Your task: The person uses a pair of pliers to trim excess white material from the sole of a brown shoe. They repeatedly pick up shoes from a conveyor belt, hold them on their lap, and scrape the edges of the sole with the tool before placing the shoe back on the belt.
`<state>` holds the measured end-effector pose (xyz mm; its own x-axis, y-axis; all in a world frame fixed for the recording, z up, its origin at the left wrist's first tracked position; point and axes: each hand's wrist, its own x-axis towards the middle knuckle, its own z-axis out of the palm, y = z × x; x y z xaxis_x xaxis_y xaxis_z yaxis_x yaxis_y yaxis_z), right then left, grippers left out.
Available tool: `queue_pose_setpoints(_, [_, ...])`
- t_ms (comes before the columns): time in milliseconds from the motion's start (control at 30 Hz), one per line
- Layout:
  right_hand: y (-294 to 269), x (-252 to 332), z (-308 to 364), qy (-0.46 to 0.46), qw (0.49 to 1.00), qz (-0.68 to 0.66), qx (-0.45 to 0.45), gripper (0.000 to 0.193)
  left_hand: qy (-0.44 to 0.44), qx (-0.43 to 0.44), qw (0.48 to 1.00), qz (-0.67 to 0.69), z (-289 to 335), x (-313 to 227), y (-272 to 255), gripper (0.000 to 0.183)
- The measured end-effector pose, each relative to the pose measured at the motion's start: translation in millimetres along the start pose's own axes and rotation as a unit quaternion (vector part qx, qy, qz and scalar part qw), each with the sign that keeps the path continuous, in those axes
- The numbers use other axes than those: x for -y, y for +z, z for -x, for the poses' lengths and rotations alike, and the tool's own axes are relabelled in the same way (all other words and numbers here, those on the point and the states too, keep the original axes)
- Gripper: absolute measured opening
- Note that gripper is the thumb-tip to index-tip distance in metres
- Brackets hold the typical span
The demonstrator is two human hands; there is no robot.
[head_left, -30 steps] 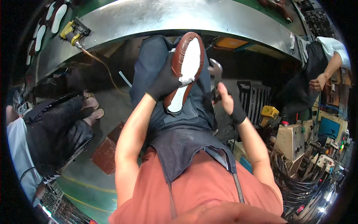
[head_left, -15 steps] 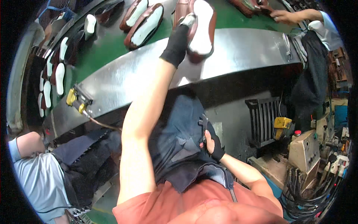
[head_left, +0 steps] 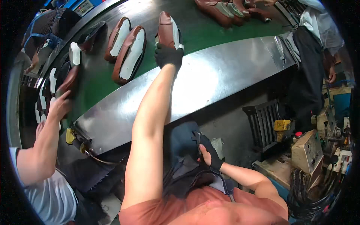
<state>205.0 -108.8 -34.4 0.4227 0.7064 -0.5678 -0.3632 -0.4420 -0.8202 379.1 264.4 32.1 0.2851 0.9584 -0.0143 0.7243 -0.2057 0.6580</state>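
My left hand (head_left: 168, 56), in a black fingerless glove, reaches far over the metal table edge. Its fingers close around the near end of a brown leather shoe pair (head_left: 165, 33) on the green conveyor belt; one brown upper faces up, with a white sole face beside it. The palm side of that grip is hidden. My right hand (head_left: 210, 154), gloved likewise, is low by my lap, wrapped round dark metal pincers (head_left: 195, 137) whose jaws point up and away. Left of my left hand, another brown pair (head_left: 127, 54) lies with white undersides up.
A steel ledge (head_left: 225, 69) borders the belt. On its left end lies a yellow air tool (head_left: 70, 137) with a hose. A co-worker's hand (head_left: 60, 107) reaches among shoes at the left. More brown shoes (head_left: 225, 11) sit far right. A machine control box (head_left: 305, 150) stands at right.
My left hand has brought the shoes from over the steel ledge onto the belt and turned them. The left co-worker's arm now reaches to the belt. My right hand still holds the pincers.
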Motion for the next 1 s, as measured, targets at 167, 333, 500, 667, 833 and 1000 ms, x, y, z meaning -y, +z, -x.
queue_pose_setpoints(167, [5.6,-15.0,6.5,0.012,0.999,-0.052,0.012,0.052,0.038,0.235,0.887,0.395,-20.4,61.9,-75.6,0.046])
queue_pose_setpoints(333, [-5.0,-25.4,24.1,0.002,0.997,-0.070,-0.030,0.051,0.041,0.043,0.859,0.509,165.9,234.9,-175.5,0.037])
queue_pose_setpoints(500, [2.5,-2.5,72.2,0.020,0.999,0.014,-0.046,0.048,0.058,-0.026,0.913,0.403,287.9,338.3,-284.5,0.038])
queue_pose_setpoints(667, [13.1,31.1,101.4,-0.078,0.996,0.041,0.021,0.054,0.207,0.028,0.920,0.333,322.8,229.7,-252.4,0.037])
queue_pose_setpoints(833, [18.5,63.5,134.5,-0.068,0.986,0.082,0.126,0.048,0.323,0.105,0.915,0.218,299.4,171.9,-229.8,0.023])
queue_pose_setpoints(1000, [43.1,64.2,114.8,-0.131,0.970,0.121,0.163,0.044,0.194,0.200,0.871,0.405,276.9,179.1,-201.6,0.042])
